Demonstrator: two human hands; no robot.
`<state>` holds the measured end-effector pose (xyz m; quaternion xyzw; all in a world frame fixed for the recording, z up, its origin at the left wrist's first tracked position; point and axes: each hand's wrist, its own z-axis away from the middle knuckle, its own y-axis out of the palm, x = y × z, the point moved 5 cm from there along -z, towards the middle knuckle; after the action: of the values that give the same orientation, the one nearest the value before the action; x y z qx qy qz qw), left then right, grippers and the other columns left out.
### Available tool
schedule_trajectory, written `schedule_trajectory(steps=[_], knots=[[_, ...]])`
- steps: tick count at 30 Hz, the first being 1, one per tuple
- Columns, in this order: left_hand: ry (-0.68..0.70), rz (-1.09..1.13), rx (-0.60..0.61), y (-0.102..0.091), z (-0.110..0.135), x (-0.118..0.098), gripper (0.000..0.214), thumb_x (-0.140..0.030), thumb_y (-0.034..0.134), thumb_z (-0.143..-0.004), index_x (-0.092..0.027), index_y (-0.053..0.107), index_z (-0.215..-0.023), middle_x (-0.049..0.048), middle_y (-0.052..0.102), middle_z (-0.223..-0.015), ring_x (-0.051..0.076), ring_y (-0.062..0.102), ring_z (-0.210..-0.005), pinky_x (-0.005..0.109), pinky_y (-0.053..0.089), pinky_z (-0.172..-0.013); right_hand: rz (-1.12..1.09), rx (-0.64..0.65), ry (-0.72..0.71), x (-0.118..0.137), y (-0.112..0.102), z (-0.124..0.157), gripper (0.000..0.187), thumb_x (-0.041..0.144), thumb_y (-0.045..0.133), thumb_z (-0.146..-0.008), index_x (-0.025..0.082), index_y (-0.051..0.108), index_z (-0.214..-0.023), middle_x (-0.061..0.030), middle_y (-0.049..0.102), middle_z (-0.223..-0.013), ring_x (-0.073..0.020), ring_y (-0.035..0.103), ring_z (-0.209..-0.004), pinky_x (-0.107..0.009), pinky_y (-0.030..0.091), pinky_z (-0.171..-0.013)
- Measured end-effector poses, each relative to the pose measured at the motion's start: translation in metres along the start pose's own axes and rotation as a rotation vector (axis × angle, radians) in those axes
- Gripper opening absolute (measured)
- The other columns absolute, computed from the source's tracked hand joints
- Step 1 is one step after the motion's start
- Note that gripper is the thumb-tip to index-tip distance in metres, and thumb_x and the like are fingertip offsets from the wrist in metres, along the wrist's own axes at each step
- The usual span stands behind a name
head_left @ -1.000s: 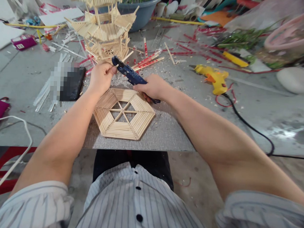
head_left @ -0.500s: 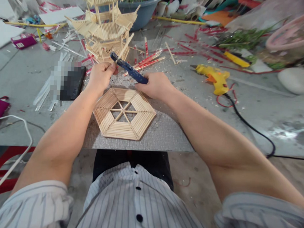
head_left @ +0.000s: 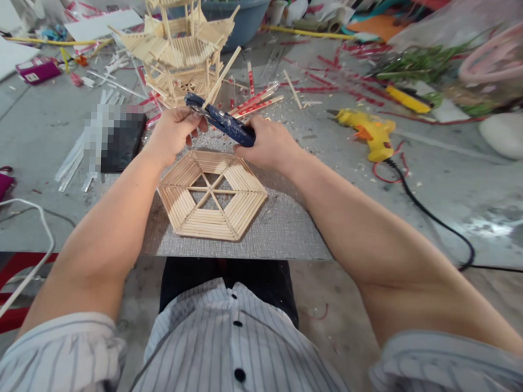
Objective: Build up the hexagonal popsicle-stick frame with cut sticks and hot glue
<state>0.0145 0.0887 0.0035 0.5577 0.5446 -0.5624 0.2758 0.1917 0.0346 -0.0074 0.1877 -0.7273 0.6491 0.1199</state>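
My right hand (head_left: 269, 142) is closed round the handles of dark blue pliers (head_left: 223, 121), whose jaws point left toward my other hand. A thin wooden stick (head_left: 225, 74) slants up and to the right from the jaws. My left hand (head_left: 173, 131) pinches the lower end of that stick; the fingertips are partly hidden. Just below both hands, a hexagonal frame of wooden sticks (head_left: 209, 224) lies flat on a grey textured board (head_left: 281, 237). Its open middle is crossed by spokes.
Behind my left hand stands a tiered stick pagoda (head_left: 181, 50). A blue basin (head_left: 250, 18) is at the back. To the left lie a black phone (head_left: 124, 142) and clear glue sticks (head_left: 74, 161). A yellow glue gun (head_left: 370, 131) with a cord (head_left: 432, 216) rests at right.
The pliers' jaws and my left hand have shifted slightly left, and my left fingers have loosened a little. The wooden stick now shows higher and farther right. The hexagonal frame stays in place.
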Motion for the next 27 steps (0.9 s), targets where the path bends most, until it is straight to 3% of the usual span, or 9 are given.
schedule_trajectory(steps=[5, 10, 27], knots=[[-0.025, 0.125, 0.088, 0.0028, 0.003, -0.0031, 0.031, -0.019, 0.047, -0.091, -0.015, 0.057, -0.063, 0.0009, 0.057, -0.065, 0.006, 0.05, -0.054, 0.018, 0.036, -0.044, -0.011, -0.005, 0.007, -0.0006, -0.001, 0.0, 0.042, 0.034, 0.059, -0.074, 0.018, 0.055, -0.113, -0.0142, 0.063, -0.11, -0.0299, 0.058, -0.1, -0.042, 0.043, -0.087], [-0.067, 0.107, 0.072, 0.0009, 0.0038, -0.0007, 0.033, -0.027, 0.048, -0.092, -0.014, 0.057, -0.063, 0.0016, 0.058, -0.065, 0.006, 0.05, -0.052, 0.018, 0.037, -0.045, -0.005, -0.025, 0.017, -0.0009, -0.0029, 0.0001, 0.038, 0.033, 0.058, -0.074, 0.021, 0.056, -0.11, -0.0111, 0.065, -0.106, -0.0284, 0.059, -0.097, -0.041, 0.044, -0.085], [-0.101, 0.101, 0.064, -0.0004, 0.0019, 0.0021, 0.034, -0.029, 0.047, -0.092, -0.015, 0.052, -0.061, 0.0017, 0.054, -0.063, 0.006, 0.05, -0.051, 0.017, 0.036, -0.044, 0.018, 0.002, 0.019, 0.0033, -0.008, 0.0039, 0.023, 0.036, 0.057, -0.075, 0.021, 0.062, -0.093, -0.0092, 0.066, -0.091, -0.0272, 0.061, -0.088, -0.036, 0.043, -0.072]])
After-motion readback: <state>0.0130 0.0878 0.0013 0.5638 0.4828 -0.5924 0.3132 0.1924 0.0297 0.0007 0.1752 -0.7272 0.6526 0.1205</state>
